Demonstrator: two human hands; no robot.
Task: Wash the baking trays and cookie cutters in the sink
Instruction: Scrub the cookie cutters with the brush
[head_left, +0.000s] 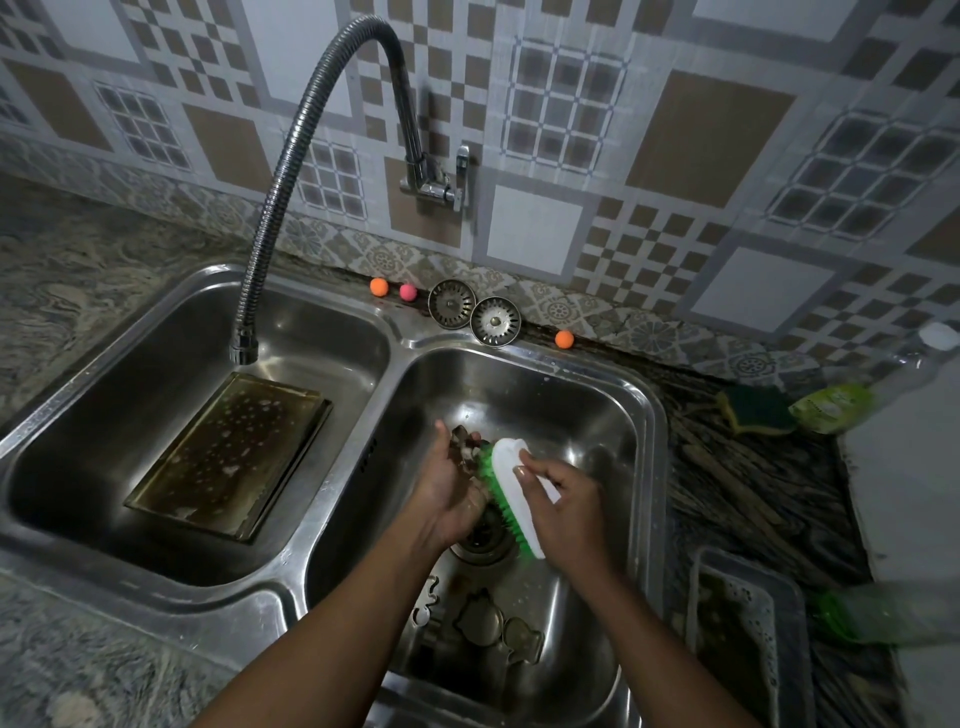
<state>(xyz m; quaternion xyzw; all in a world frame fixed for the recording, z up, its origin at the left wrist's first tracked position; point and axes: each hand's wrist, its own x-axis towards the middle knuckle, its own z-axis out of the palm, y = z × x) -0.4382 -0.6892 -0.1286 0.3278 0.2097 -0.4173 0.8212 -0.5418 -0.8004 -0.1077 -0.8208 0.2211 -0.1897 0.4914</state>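
A small metal cookie cutter (464, 446) lies cupped in the left hand (451, 486) above the drain (483, 535) of the right sink basin (613, 415), the fingers curled under it, probably so the bristles have something firm to press against. The right hand (563, 501) grips the white back of a green-bristled scrubbing brush (511, 491), whose bristles touch the cutter. Three more cookie cutters (480, 618) lie on the basin floor, nearer the person than the drain, seemingly awaiting their turn. Left of the drain, in the left sink basin (93, 415), a baking tray (231, 454) rests flecked with suds beneath the flexible tap spout (244, 348), well placed for rinsing. Another tray (737, 618) sits on the surface right of the drain, with a sponge (756, 410) and a soap bottle (836, 408) beyond it.
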